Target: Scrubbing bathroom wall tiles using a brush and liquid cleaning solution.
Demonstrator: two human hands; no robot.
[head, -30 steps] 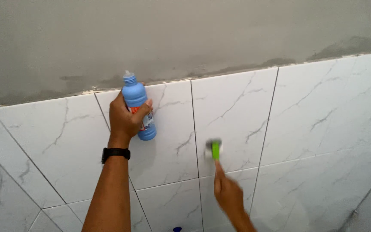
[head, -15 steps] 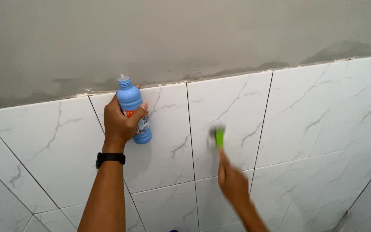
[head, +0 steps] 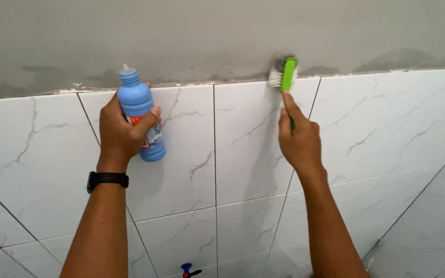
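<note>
I am facing a wall of white tiles (head: 243,149) with thin grey marble lines, and above the tiles the wall is bare grey cement (head: 207,36). I tell every place from the top edge of the tiles, where white meets grey.

Far left, my left hand (head: 119,131) sits just under that edge, with a black watch (head: 107,179) on the wrist below it. My fingers are wrapped tight around a light blue bottle (head: 139,110). The bottle stands almost upright, and its cap pokes up just over the edge. The cap looks closed, and I cannot see what is inside or how full it is.

To the right, my right hand (head: 300,141) is also under the edge, fingers closed around the handle of a green scrub brush (head: 286,74). The white bristles press right on the edge, against the wall.

I think I am in the scrubbing step. The next move needs a firm push along that edge line

Far below the edge, a small blue tap (head: 187,270) peeks in
</note>
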